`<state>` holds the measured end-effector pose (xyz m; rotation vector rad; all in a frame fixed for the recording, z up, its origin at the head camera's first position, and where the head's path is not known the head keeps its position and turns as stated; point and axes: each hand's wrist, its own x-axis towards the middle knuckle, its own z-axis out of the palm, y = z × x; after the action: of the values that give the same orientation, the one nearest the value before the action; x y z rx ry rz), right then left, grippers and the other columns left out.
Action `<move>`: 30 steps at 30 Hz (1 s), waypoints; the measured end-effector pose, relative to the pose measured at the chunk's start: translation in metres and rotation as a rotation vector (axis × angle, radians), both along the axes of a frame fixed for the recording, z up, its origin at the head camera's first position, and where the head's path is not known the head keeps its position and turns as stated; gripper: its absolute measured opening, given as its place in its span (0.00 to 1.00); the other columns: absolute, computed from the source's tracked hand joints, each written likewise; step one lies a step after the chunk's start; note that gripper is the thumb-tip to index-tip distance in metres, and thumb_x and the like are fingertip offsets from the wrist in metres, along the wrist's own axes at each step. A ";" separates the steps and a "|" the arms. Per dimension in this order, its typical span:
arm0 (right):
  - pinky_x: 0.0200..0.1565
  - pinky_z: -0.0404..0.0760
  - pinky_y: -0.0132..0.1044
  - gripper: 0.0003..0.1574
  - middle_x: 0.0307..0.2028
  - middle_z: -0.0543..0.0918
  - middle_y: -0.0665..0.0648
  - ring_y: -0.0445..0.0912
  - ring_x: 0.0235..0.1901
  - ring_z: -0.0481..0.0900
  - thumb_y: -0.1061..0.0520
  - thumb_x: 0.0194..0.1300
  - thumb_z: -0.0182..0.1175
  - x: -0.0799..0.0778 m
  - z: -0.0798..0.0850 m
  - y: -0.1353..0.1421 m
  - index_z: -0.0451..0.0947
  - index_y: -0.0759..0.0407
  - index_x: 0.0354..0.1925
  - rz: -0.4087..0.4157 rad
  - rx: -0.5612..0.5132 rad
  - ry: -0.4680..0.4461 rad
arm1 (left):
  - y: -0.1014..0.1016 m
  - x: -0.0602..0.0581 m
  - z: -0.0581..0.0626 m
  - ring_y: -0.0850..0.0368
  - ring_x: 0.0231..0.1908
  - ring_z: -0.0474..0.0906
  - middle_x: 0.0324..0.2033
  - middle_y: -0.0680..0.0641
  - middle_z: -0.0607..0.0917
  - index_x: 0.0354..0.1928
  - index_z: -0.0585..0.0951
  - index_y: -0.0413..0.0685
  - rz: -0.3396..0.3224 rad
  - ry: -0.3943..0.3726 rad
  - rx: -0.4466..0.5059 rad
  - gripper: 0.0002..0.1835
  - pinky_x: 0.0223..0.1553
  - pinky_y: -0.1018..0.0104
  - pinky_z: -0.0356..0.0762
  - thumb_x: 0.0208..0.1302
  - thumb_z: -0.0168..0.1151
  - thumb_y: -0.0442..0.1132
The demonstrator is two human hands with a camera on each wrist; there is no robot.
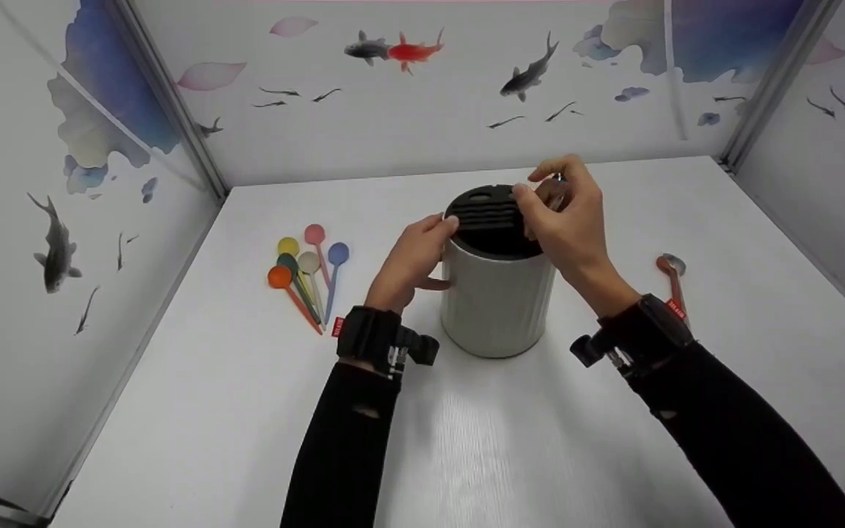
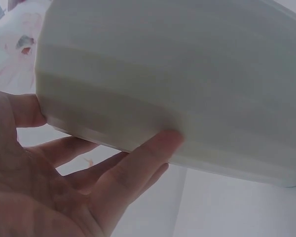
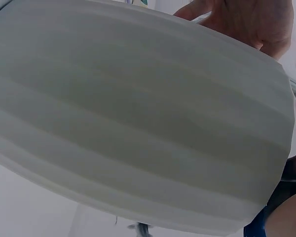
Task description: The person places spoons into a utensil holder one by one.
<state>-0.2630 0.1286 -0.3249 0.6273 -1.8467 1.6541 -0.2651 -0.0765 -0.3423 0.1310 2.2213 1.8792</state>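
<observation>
A pale grey ribbed canister (image 1: 496, 308) stands upright on the table. Its black lid (image 1: 492, 246) has slots and round holes. My left hand (image 1: 411, 257) holds the canister's left side, thumb at the lid's rim; in the left wrist view, fingers touch the ribbed wall (image 2: 187, 74). At the lid's right edge, my right hand (image 1: 576, 220) pinches a small object with a shiny metal part (image 1: 558, 178), mostly hidden by the fingers; its kind is unclear. The canister wall (image 3: 138, 113) fills most of the right wrist view.
Several coloured spoons, among them an orange spoon (image 1: 280, 277) and a blue spoon (image 1: 338, 254), lie fanned out left of the canister. A reddish-brown spoon (image 1: 670, 273) and a silver spoon head (image 1: 676, 262) lie at right, partly behind the right wrist. Printed walls enclose the table.
</observation>
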 end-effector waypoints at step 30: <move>0.74 0.39 0.47 0.55 0.80 0.51 0.50 0.43 0.79 0.41 0.40 0.64 0.69 0.004 0.015 0.031 0.55 0.51 0.80 -0.096 0.253 0.066 | 0.001 0.000 0.000 0.37 0.68 0.68 0.71 0.41 0.68 0.73 0.70 0.51 0.005 -0.004 -0.008 0.26 0.47 0.46 0.84 0.81 0.45 0.52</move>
<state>-0.2586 0.1594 -0.3099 0.6771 -2.0223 1.3344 -0.2647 -0.0752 -0.3422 0.1210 2.2283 1.8712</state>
